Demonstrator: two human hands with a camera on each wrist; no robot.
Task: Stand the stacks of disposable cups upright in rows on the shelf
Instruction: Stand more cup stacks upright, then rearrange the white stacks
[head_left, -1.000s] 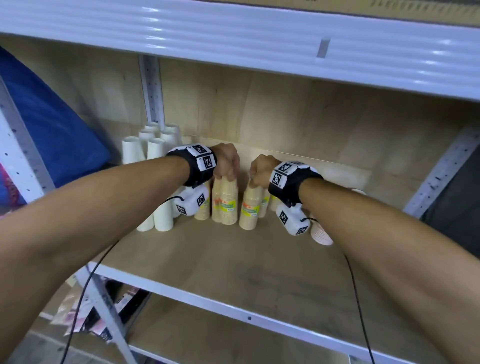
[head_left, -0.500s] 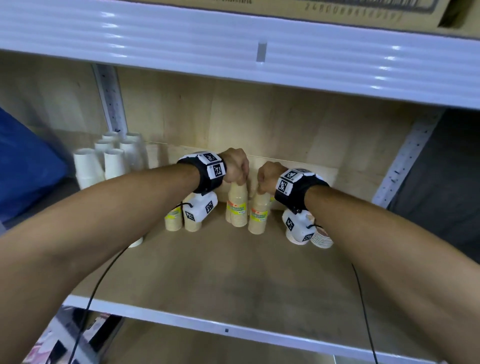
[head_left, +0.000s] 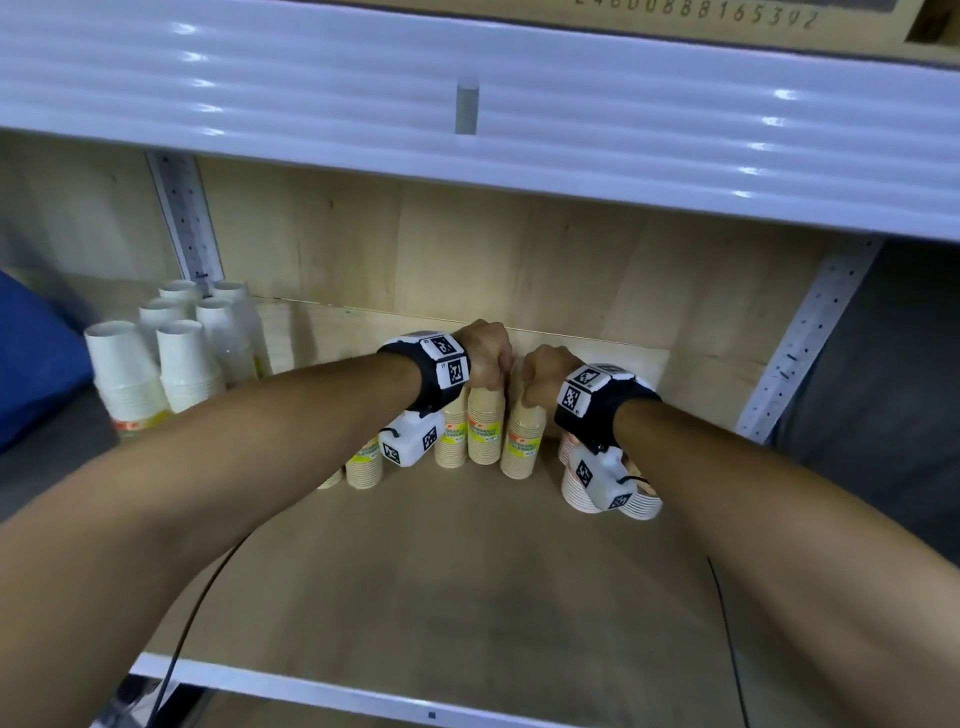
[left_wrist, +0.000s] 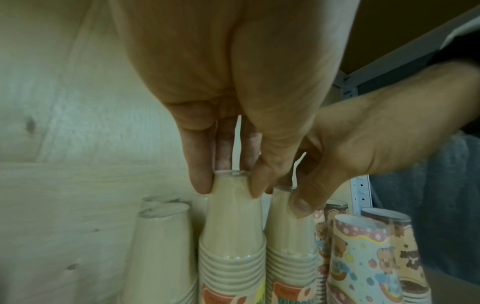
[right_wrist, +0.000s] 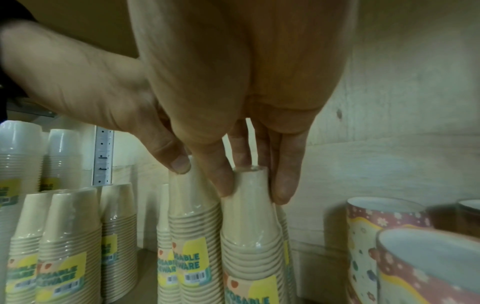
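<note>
Two beige cup stacks with yellow labels stand upright side by side near the back of the wooden shelf (head_left: 467, 571). My left hand (head_left: 485, 353) (left_wrist: 228, 185) pinches the top of the left stack (head_left: 485, 426) (left_wrist: 231, 226) from above. In the same way, my right hand (head_left: 543, 371) (right_wrist: 254, 191) pinches the top of the right stack (head_left: 523, 441) (right_wrist: 249, 222). Both stacks look wrapped in clear film. More beige stacks (head_left: 363, 462) (right_wrist: 70, 236) stand just left of them.
Tall white cup stacks (head_left: 182, 364) stand in rows at the back left. Patterned cup stacks (head_left: 587, 488) (right_wrist: 384, 236) stand right of my right hand. A white metal shelf beam (head_left: 467, 130) runs overhead. The shelf's front half is bare wood.
Both hands have kept their pinch on the tops of the two beige stacks, which stay upright. The head view has swung and drawn closer.
</note>
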